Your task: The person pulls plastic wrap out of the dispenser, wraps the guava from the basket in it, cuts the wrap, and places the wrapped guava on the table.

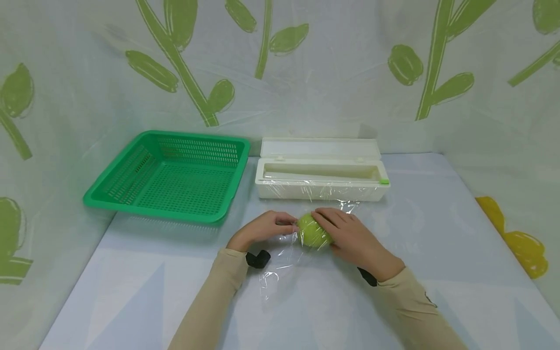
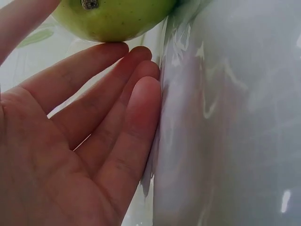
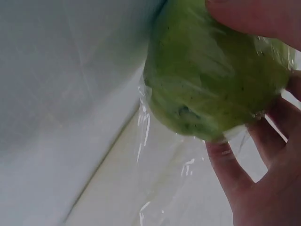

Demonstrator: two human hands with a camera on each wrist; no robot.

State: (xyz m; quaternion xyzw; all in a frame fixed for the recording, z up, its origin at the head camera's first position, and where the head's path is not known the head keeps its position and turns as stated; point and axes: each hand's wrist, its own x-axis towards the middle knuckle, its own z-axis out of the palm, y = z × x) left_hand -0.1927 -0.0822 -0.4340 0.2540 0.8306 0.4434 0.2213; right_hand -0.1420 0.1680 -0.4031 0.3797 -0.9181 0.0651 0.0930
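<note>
Grips film-covered fruit [image 1: 311, 232] in the right hand [image 1: 352, 238], with clear film [image 1: 271, 277] trailing toward the viewer, just in front of the box [image 1: 321, 191] and right of the basket [image 1: 153, 212], and extends the left hand [image 1: 264, 228] loosely beside it, perhaps touching.

Beige long sleeves clothe both arms: the left sleeve [image 1: 212, 296] and the right sleeve [image 1: 413, 306] run smooth and fairly close-fitting, with small creases near the cuffs. A thin, dark, curved line marks the right one; whether it is cord or print cannot be told. A rounded black piece [image 1: 259, 259] shows at the left wrist, a smaller black part [image 1: 367, 277] at the right. Both hands, left [image 1: 264, 227] and right [image 1: 356, 240], are bare, with rounded fingertips.
</note>
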